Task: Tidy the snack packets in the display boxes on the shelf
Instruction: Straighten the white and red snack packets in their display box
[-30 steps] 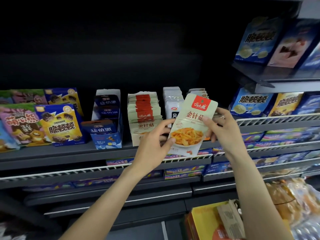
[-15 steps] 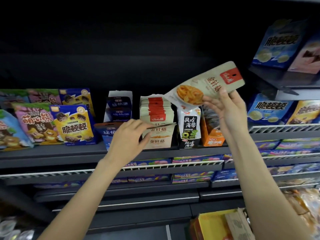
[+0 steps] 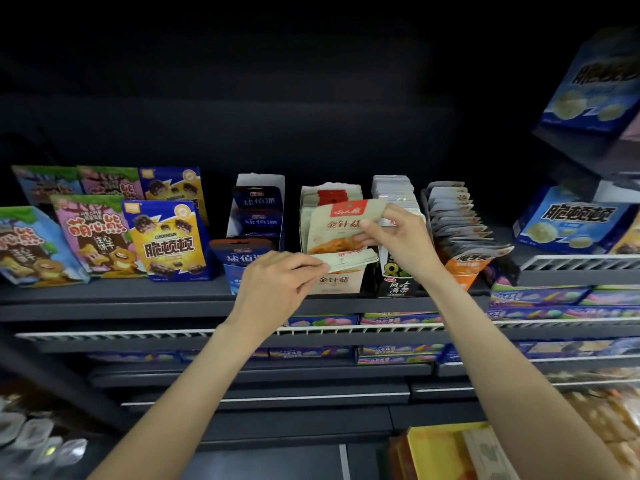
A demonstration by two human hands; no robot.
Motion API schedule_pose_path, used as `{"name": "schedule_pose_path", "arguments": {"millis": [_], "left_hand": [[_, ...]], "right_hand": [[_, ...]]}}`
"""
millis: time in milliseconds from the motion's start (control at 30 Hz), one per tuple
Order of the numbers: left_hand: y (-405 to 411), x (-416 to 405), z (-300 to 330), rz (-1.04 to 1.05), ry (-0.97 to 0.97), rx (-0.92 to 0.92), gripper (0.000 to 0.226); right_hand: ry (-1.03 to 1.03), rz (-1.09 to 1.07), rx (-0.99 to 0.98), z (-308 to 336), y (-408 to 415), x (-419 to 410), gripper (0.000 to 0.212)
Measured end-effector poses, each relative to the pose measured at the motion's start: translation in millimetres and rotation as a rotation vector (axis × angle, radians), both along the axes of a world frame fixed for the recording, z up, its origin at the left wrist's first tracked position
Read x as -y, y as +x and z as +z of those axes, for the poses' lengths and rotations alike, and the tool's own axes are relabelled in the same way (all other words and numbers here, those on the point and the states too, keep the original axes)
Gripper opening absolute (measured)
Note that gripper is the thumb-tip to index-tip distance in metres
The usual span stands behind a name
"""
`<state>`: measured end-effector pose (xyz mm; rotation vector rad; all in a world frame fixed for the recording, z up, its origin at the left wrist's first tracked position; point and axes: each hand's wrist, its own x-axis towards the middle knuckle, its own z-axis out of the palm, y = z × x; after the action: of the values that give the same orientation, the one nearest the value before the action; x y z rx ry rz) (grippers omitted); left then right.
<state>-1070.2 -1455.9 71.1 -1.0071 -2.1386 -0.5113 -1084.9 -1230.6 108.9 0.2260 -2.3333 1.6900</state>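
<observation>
1. Now the right hand (image 3: 398, 242) had brought the beige packet (image 3: 341, 225) down from where it was held high and tilted half a second before; it stood upright over the beige display box (image 3: 334, 282), its lower edge inside the box opening.
2. Right fingers were curled around the packet's right edge, pinching it.
3. The left hand (image 3: 277, 289), which had been reaching empty toward the box a moment earlier, had closed on the front packets (image 3: 349, 259); thumb and fingers pinched their top edge and bent them forward, toward the onlooker.
4. That bend had opened a gap between the front packets and the rest of the stack (image 3: 329, 199) behind. The held packet sat in that gap.
5. Judgement: the stray packet was being returned to its matching box; insertion looked partly done, not seated.
6. Neighbouring blue box (image 3: 256, 216) and orange box (image 3: 460, 263) were untouched by either hand.
</observation>
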Motion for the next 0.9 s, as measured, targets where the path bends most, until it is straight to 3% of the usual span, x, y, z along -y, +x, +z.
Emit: {"name": "schedule_pose_path", "arguments": {"millis": [200,367,500,667,800,900], "left_hand": [[0.6,1.5,-3.1,-0.006,-0.014,-0.028,0.013],[1.1,3.1,-4.2,-0.016,-0.030,-0.050,0.017],[0.8,2.3,-5.4,-0.008,-0.019,-0.075,0.016],[-0.6,0.4,-4.5,0.003,0.013,-0.065,0.013],[-1.1,-0.5,-2.7,0.013,0.055,-0.024,0.011],[-2.9,-2.9,-0.1,0.020,0.091,0.032,0.011]], "right_hand": [[0.567,-0.079,-0.013,-8.0,-20.3,-5.7,0.018],[0.737,-0.099,0.106,-4.7,-34.0,-9.1,0.030],[0.583,-0.072,0.107,-1.5,-30.2,-4.0,0.018],[0.020,0.106,0.176,4.0,-4.6,-17.6,0.018],[0.155,0.183,0.074,5.7,12.0,-22.8,0.027],[0.219,0.202,-0.014,7.4,15.9,-19.1,0.018]]}}
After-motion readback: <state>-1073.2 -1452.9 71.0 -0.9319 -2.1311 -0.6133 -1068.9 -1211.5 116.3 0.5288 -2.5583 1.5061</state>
